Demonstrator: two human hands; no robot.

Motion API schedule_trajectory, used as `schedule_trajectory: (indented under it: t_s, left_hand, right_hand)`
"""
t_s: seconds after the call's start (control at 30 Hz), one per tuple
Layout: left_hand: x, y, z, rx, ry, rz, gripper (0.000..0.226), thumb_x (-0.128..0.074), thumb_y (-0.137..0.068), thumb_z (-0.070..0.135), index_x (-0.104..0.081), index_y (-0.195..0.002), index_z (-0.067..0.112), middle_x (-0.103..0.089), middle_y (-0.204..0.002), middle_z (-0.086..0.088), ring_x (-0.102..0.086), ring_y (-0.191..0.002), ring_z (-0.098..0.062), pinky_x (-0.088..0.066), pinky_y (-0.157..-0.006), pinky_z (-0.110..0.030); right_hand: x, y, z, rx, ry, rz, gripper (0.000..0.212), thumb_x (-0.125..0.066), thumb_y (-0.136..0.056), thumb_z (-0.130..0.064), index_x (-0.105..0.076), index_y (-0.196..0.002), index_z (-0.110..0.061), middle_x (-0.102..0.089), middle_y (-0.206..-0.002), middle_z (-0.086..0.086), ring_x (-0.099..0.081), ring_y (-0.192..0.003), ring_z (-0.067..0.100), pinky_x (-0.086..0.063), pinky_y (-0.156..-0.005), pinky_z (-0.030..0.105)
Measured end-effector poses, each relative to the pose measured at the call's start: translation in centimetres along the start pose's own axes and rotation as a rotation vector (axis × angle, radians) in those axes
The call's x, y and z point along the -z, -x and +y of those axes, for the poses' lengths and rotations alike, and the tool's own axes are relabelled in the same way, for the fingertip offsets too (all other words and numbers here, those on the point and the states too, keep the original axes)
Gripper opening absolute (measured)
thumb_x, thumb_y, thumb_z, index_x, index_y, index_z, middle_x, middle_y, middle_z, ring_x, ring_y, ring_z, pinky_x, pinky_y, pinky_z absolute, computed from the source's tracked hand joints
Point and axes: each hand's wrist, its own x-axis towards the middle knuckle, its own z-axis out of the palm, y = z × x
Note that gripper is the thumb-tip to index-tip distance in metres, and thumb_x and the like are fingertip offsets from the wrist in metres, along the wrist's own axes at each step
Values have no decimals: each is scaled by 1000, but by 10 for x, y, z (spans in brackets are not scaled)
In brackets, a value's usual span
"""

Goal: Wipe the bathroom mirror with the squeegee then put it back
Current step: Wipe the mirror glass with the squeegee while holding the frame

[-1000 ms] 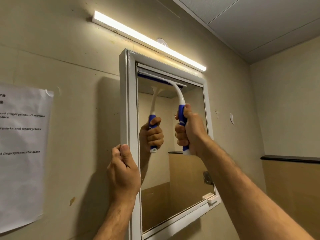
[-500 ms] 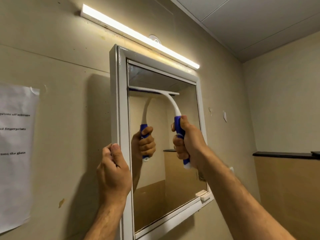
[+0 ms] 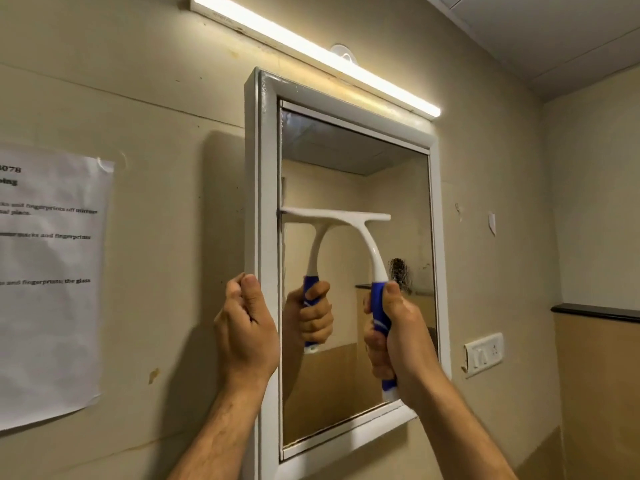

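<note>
A white-framed mirror hangs on the beige wall. A squeegee with a white head and blue handle lies with its blade against the glass about halfway down, at the left side of the pane. My right hand grips the blue handle. My left hand grips the left edge of the mirror frame. The glass reflects the squeegee and my gripping hand. A dark smudge shows on the glass right of the handle.
A lit tube light runs above the mirror. A printed paper sheet is taped to the wall at left. A white switch plate sits right of the mirror, and a dark ledge lines the right wall.
My right hand has drawn the squeegee down the glass from near the top to about mid-height. My left hand has kept its hold on the frame.
</note>
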Motion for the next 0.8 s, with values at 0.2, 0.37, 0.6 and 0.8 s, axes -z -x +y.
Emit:
schedule_trajectory:
  t_s: [0.2,0.37,0.6,0.8]
  left_hand:
    - [-1,0,2,-10,-16,-6,30,-27,-99,31,-48,-89,14,-45,-60,10,-50,-59,13,-37,-52,-3]
    - [-3,0,-6,6,-14,-13,27,-26,-100,34,-48,-93,20,-44,-64,15,-49,-60,18,-36,-54,-2]
    - [-4,-1,-9,-1,-10,-10,34,-24,-99,38,-47,-82,20,-45,-60,8,-50,-58,6,-35,-51,-8]
    - [-4,2,-2,22,-21,-24,29,-26,-101,33,-41,-77,36,-38,-63,16,-45,-56,21,-34,-53,1]
  right_hand:
    - [-11,-23,-28,7,-39,1,48,-34,-92,-58,-54,-86,-15,-42,-49,-2,-34,-37,9,-35,-42,19]
    - [-4,11,21,8,23,46,62,-32,-76,-66,-56,-91,-10,-43,-56,0,-38,-40,7,-35,-41,19]
    - [5,35,57,-132,-79,48,59,-38,-75,-57,-55,-95,-5,-42,-61,7,-39,-35,4,-35,-35,16]
    - [0,4,24,60,53,66,59,-32,-76,-62,-57,-90,-11,-42,-61,6,-38,-41,6,-36,-41,18]
